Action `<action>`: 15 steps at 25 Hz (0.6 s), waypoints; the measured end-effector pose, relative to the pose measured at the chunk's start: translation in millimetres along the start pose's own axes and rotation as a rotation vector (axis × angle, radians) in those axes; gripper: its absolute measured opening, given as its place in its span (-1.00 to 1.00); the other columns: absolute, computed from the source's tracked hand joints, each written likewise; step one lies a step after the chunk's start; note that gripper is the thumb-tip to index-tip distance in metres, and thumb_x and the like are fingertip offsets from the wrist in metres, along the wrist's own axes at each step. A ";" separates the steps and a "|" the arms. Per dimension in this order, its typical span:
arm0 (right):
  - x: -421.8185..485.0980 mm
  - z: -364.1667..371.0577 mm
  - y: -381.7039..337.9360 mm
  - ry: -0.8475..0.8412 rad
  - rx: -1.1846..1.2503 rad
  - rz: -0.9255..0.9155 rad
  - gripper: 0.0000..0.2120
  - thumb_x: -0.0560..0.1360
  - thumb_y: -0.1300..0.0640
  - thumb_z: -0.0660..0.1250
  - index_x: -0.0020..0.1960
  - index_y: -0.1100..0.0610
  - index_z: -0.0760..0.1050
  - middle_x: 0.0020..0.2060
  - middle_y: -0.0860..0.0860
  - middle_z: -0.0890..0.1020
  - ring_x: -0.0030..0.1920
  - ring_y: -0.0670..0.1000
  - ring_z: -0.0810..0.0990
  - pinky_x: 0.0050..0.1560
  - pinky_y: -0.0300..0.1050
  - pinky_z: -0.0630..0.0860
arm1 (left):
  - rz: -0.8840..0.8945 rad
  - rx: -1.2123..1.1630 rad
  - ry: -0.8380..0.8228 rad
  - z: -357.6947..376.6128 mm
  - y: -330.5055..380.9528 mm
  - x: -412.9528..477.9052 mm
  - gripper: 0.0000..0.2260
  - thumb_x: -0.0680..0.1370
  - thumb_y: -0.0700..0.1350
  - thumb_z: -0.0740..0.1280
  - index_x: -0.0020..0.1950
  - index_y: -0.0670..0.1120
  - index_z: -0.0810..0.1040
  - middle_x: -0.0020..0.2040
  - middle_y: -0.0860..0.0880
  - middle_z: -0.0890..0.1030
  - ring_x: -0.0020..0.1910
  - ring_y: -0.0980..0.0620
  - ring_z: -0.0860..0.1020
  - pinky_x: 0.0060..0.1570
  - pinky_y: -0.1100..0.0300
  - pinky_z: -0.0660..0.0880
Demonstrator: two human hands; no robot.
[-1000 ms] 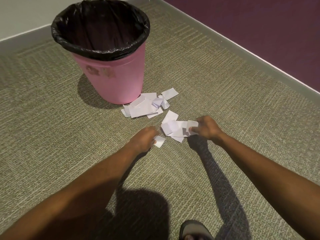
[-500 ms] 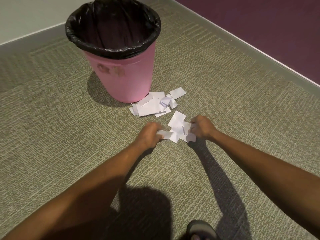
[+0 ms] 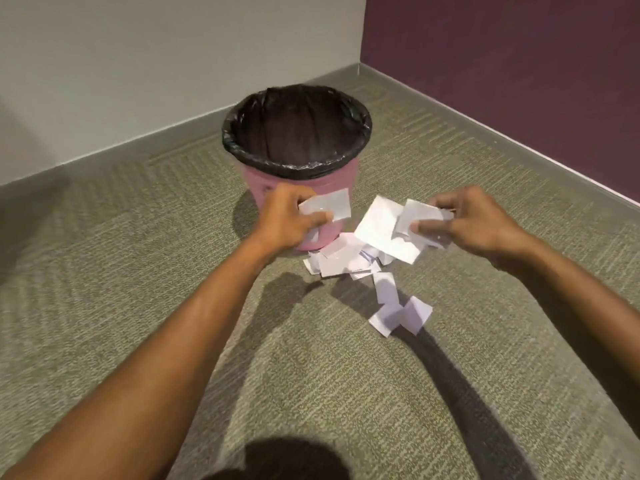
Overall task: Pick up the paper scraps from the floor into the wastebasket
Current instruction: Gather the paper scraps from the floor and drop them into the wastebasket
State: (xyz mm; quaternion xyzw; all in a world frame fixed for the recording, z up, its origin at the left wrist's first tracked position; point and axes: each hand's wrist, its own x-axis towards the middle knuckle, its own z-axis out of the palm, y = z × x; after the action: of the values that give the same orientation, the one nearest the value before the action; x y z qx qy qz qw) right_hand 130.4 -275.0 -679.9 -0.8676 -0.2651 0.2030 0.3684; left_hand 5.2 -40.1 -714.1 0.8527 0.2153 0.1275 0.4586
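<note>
Gripping paper scraps, the left hand (image 3: 287,216) and right hand (image 3: 474,220) are hovering before the wastebasket (image 3: 298,174); loose scraps (image 3: 398,313) are lying on the floor (image 3: 138,271).

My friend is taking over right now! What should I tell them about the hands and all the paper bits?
Left hand: shut on a few white paper scraps, lifted in front of the pink wastebasket with the black bag liner.
Right hand: shut on a bigger bunch of scraps, raised off the floor.
Done: both handfuls are picked up; none dropped in yet.
Left: drop both in, then collect the pile at the basket's base and the few loose pieces nearer you on the carpet.
</note>
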 end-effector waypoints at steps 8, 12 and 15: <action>97.8 2.5 -110.0 0.000 0.364 -0.089 -0.85 0.46 0.28 0.44 -0.01 0.33 0.58 -0.11 0.19 0.67 -0.26 0.11 0.68 -0.32 -0.06 0.65 | -0.073 -0.171 0.293 -92.3 45.3 114.7 -0.71 0.37 -0.27 0.52 0.06 -0.13 0.59 -0.09 -0.11 0.56 -0.13 -0.04 0.56 -0.19 0.16 0.50; 130.0 21.5 -128.5 -0.129 0.368 0.041 -0.73 0.56 0.28 0.31 0.22 0.38 0.45 0.04 0.25 0.57 -0.16 0.12 0.68 -0.11 -0.03 0.68 | -0.232 -0.169 0.289 -81.1 23.7 132.6 -0.41 0.43 -0.23 0.48 0.42 -0.08 0.36 0.17 -0.14 0.57 0.14 -0.11 0.58 0.13 0.11 0.55; 133.1 14.8 -122.0 -0.073 0.313 -0.021 -0.78 0.60 0.27 0.23 0.22 0.30 0.44 0.04 0.21 0.55 -0.07 0.12 0.65 -0.06 -0.06 0.64 | -0.098 -0.106 0.417 -73.6 23.9 105.7 -0.60 0.47 -0.22 0.41 0.29 -0.07 0.50 0.08 -0.06 0.59 0.07 -0.04 0.59 0.08 0.09 0.58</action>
State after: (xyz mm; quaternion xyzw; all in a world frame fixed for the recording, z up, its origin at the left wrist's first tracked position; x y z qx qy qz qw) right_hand 187.8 -114.2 -619.3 -0.7889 -0.2524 0.2695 0.4912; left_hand 73.1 53.0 -651.8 0.7712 0.3395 0.2897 0.4540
